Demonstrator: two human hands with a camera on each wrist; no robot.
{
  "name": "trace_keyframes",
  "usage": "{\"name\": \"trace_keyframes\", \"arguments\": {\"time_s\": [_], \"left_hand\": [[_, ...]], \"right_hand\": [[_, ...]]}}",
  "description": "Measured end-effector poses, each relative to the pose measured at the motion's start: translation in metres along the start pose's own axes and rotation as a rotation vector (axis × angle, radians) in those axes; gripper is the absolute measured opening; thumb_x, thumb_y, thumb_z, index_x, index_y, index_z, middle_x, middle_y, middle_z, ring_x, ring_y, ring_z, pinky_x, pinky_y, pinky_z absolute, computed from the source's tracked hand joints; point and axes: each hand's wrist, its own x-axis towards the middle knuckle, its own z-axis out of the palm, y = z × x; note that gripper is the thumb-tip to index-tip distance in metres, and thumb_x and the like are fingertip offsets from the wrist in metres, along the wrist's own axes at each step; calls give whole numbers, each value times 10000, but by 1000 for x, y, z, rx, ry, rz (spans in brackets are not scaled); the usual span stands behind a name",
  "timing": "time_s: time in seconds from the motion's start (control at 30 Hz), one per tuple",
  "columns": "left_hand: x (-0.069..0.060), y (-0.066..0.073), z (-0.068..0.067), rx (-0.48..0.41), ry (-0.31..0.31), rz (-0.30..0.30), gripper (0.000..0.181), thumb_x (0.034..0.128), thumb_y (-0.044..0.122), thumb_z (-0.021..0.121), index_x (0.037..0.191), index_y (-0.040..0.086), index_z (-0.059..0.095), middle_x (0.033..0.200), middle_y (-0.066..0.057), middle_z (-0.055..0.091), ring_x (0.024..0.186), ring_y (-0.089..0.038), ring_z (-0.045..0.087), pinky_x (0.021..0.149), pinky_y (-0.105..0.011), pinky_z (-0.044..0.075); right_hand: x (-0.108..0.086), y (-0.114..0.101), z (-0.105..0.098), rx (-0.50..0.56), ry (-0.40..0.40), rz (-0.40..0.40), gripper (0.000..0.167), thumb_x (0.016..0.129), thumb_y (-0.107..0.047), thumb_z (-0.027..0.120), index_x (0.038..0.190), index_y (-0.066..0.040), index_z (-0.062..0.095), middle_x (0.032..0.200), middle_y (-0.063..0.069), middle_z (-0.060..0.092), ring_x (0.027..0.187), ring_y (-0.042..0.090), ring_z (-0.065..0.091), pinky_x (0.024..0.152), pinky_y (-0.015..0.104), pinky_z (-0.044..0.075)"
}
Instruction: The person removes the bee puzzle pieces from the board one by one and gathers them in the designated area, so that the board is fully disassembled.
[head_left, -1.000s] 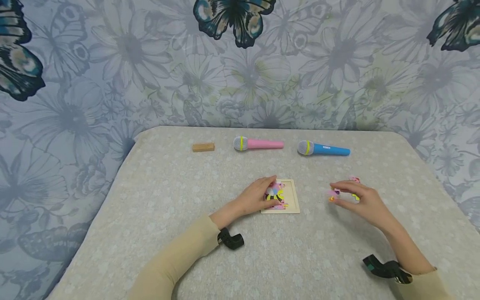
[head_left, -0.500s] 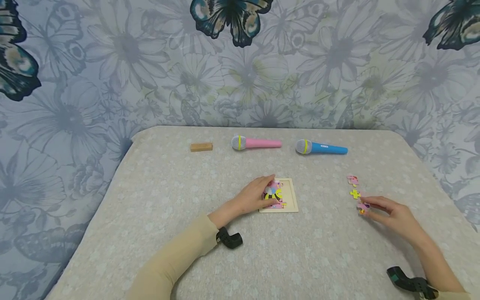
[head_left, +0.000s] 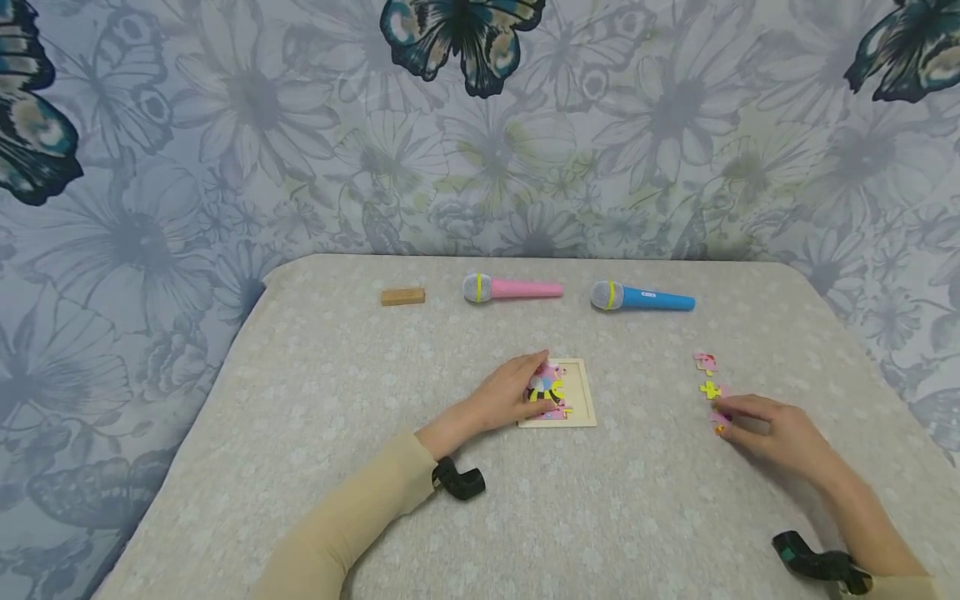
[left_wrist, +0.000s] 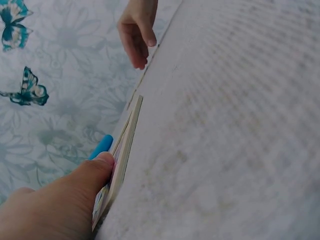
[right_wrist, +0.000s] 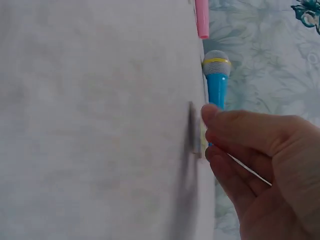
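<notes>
"Tray (head_left: 582, 393) at your left hand (head_left: 498, 393): what material and form?"

"It is a rectangular panel of pale wood colour with a raised rim. My left hand grips its left side, thumb over the near part of the face, forefinger at the far edge. Interlocked pieces (head_left: 547, 390) printed pink, yellow and black occupy the side next to my palm; the plain bed shows beyond my thumb tip."

"State of the right hand (head_left: 783, 437)?"

"Thumb and forefinger pinch a thin pink puzzle piece (head_left: 719, 422) by opposite edges. An orange spot shows at its thumb end. I cannot tell whether its underside touches the mottled cloth (head_left: 637, 500)."

"Parts around the hands?"

"Just beyond my right forefinger lies a yellow cross-shaped piece (head_left: 709, 389); past that, a pink-and-red piece (head_left: 705, 362) with a yellow tab. Farther out from both hands lie a pink microphone (head_left: 525, 288) and a blue microphone (head_left: 656, 299), each with a smooth tapered handle, yellow ring and rounded grey mesh head. Beyond my left hand lies a rectangular, wood-coloured block (head_left: 402, 297)."
</notes>
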Motion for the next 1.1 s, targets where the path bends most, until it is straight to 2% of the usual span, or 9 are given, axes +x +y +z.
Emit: {"name": "trace_keyframes", "arguments": {"time_s": [0.17,0.3,0.43,0.53,0.63,0.7,0.87,1.1], "left_hand": [[0,-1,-1,7,11,-3,828,897,439,618,1469,-23,237,1371,-137,454,1308,-241,367,1089,-344,265],[0,-2,-2,19,21,-19,853,887,464,618,1469,-28,234,1398,-151,426,1315,-246,357,1093,-346,257],[0,-3,-1,17,19,-51,877,876,492,616,1477,-12,225,1432,-156,389,1326,-251,342,1094,-356,258],[0,-3,-1,3,16,-66,885,872,494,622,1484,1,216,1441,-154,380,1326,-251,344,1089,-360,267],[0,-3,-1,-4,13,-71,888,871,494,623,1487,7,209,1445,-156,374,1328,-253,341,1088,-366,271],[-1,-3,-1,-5,13,-74,888,872,494,622,1489,12,205,1445,-156,373,1329,-253,340,1087,-372,273],[-1,-2,-1,-9,23,-70,882,874,487,623,1486,5,210,1437,-161,381,1323,-258,348,1082,-383,282],[-2,-1,-2,-11,38,-67,880,869,478,635,1479,-4,224,1435,-162,388,1321,-259,353,1084,-373,279]], "right_hand": [[17,-15,-14,91,34,76,384,838,-198,733,1205,-119,651,1159,51,631,999,-193,427,768,44,384],[44,-40,-10,196,89,61,381,861,-173,709,1229,-113,633,1170,70,634,1031,-100,502,811,45,377],[76,-73,10,300,65,17,389,889,-173,676,1259,-84,599,1205,90,617,1076,101,559,851,95,412],[97,-93,31,339,3,3,400,896,-215,668,1257,-61,592,1208,92,616,1093,214,570,900,237,464],[113,-108,53,381,-61,-2,409,890,-248,674,1230,-31,607,1186,99,628,1089,261,579,916,383,473],[121,-115,67,403,-96,3,411,883,-257,683,1208,-14,619,1166,99,638,1080,271,583,909,435,473],[127,-123,93,385,-132,4,386,876,-239,693,1180,-8,637,1139,99,650,1051,275,602,891,440,482],[126,-122,111,267,-74,-65,334,840,-175,730,1114,6,670,1079,113,671,1035,279,607,883,445,479]]}}
